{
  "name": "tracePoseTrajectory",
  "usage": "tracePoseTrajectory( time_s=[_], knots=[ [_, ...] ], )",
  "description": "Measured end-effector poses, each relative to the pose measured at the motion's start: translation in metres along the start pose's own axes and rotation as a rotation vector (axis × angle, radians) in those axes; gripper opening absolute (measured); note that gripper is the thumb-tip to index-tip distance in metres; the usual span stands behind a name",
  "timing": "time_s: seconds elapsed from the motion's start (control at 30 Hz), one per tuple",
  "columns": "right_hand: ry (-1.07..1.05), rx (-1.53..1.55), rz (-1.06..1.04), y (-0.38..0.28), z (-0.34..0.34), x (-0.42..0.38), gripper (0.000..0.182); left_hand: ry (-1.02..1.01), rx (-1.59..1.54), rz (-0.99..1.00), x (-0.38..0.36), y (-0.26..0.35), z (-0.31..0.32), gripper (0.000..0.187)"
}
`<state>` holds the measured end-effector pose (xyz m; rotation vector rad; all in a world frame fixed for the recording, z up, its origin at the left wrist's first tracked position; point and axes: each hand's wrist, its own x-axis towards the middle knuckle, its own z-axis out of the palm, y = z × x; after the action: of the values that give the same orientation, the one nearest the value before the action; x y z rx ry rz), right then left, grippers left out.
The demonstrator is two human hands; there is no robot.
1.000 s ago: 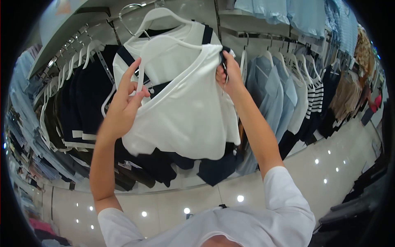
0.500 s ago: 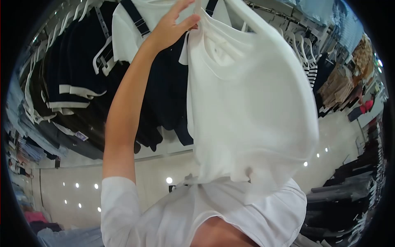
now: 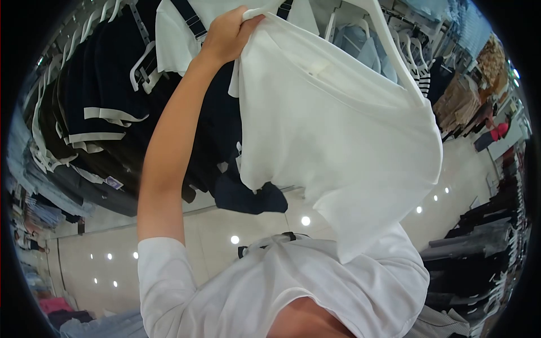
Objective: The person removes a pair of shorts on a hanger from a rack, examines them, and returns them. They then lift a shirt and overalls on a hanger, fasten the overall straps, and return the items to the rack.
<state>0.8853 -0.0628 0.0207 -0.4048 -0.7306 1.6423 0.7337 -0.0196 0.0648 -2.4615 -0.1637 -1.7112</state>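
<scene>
My left hand [image 3: 228, 36] is raised at the upper middle, its fingers closed on the upper edge of a white T-shirt [image 3: 332, 135]. From that grip the shirt's neckline runs taut down to the right. A white hanger [image 3: 397, 53] slants into the shirt's right side; its top lies beyond the frame. The shirt hangs in front of my chest, its lower edge bunched and loose. My right hand is out of sight, behind the shirt or past the frame's edge. Behind my left hand hangs a white top with dark straps [image 3: 186, 22].
Dark garments with white trim [image 3: 107, 84] crowd a rail on the left. Striped tops [image 3: 422, 79] and brown clothes [image 3: 457, 104] hang at the right. A rack of dark clothes [image 3: 473, 265] stands lower right. Shiny tile floor [image 3: 208, 225] shows below. A person in red [image 3: 499, 132] is far off.
My left hand has shifted left and slightly down, and its fingers have closed on the shirt's edge. The neckline has stretched leftward, and the hanger has swung to the right.
</scene>
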Motion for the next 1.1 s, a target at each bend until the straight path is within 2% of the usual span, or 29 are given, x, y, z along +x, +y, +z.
tracePoseTrajectory(
  time_s=[0.1,0.2,0.3,0.37,0.43,0.5,0.6,0.7,0.8,0.83,0.9,1.1],
  knots=[
    [0.029,-0.054,0.015,-0.003,0.006,-0.01,0.033,-0.168,0.135,-0.159,-0.001,-0.006,-0.017,0.021],
    [0.062,-0.116,0.032,-0.01,0.012,-0.023,0.035,-0.134,0.208,-0.071,0.005,0.0,-0.019,0.029],
    [0.113,-0.204,0.055,-0.025,0.018,-0.046,0.037,-0.223,0.27,-0.111,0.005,-0.003,-0.03,0.028],
    [0.167,-0.283,0.045,-0.041,0.023,-0.072,0.039,-0.163,0.259,-0.148,0.003,-0.004,-0.04,0.033],
    [0.155,-0.333,-0.052,-0.058,0.024,-0.102,0.041,-0.127,0.277,-0.199,0.002,-0.006,-0.051,0.036],
    [-0.032,-0.363,-0.315,-0.077,0.017,-0.146,0.049,-0.118,0.321,-0.285,-0.001,-0.014,-0.059,0.037],
    [0.119,-0.72,-0.302,-0.136,0.0,-0.15,0.04,-0.151,0.383,-0.353,-0.003,-0.032,-0.062,0.039],
    [0.196,-1.834,-0.634,-0.149,0.016,-0.14,0.042,-0.182,0.338,-0.474,0.006,-0.028,-0.063,0.041],
    [0.467,-1.964,-0.817,-0.147,0.019,-0.112,0.039,-0.151,0.217,-0.595,0.009,-0.035,-0.068,0.044],
    [0.431,-1.894,-0.826,-0.15,0.014,-0.102,0.038,-0.158,0.181,-0.676,0.009,-0.041,-0.073,0.042],
    [0.349,-1.756,-0.854,-0.165,0.004,-0.074,0.037,-0.066,-0.003,-0.691,0.008,-0.05,-0.081,0.041],
    [0.339,-1.558,-0.881,-0.186,0.005,-0.017,0.032,0.211,-0.412,-0.868,0.009,-0.074,-0.089,0.041]
  ],
)
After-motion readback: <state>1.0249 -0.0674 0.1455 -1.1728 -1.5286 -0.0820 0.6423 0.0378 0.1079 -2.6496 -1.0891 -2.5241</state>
